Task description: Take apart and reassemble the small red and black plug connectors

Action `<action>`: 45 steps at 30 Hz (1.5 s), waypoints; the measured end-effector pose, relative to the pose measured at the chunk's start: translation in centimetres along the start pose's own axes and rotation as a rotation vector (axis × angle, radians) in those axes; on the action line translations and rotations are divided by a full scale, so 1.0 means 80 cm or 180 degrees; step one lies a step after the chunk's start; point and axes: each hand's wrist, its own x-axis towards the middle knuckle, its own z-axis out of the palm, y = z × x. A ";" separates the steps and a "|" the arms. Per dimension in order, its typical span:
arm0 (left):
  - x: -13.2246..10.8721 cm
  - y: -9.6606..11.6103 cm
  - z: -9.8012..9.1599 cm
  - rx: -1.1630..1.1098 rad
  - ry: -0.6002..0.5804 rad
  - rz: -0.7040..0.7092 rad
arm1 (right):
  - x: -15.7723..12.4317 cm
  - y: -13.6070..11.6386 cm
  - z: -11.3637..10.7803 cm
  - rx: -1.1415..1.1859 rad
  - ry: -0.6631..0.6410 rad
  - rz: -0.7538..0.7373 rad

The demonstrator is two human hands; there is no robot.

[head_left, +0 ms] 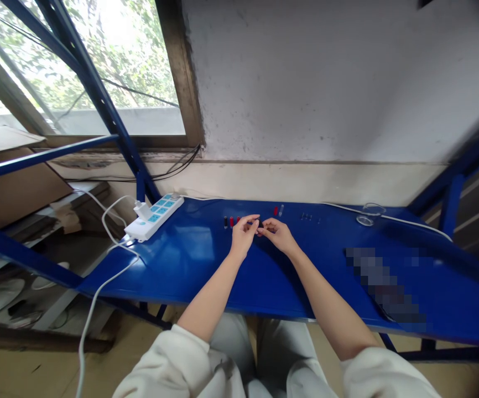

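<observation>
My left hand (245, 235) and my right hand (279, 233) meet over the blue table (181, 265), fingertips pinched around a small dark piece (260, 224). Its kind is too small to make out. Just left of my left hand, a short black cylinder (225, 222) and a red cylinder (232, 222) stand in a row, with another red one partly behind my fingers. Beyond my right hand are a small red cylinder (275, 211) and a clear tube-like piece (281, 210). Several tiny clear pieces (306, 216) lie farther right.
A white power strip (156, 216) with a plugged-in adapter sits at the table's left end, its cable hanging off the edge. Toward the right are a clear round container (364, 220) and a pixelated dark flat object (384, 287). Blue frame posts (115, 121) and a wall bound the table.
</observation>
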 end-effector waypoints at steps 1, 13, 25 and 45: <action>0.000 0.001 -0.001 0.0024 0.0038 0.0012 | 0.003 0.003 0.002 -0.0221 0.0062 -0.0060; 0.011 0.000 -0.021 -0.0350 0.1220 0.0219 | 0.047 0.022 0.047 -0.2219 0.0033 0.0492; 0.013 0.002 -0.017 -0.0483 0.1285 -0.0092 | 0.059 0.014 0.060 -0.2759 -0.0111 0.0748; -0.022 0.007 0.001 0.2764 -0.1245 0.1352 | 0.064 0.055 -0.047 -0.2988 0.1059 0.1367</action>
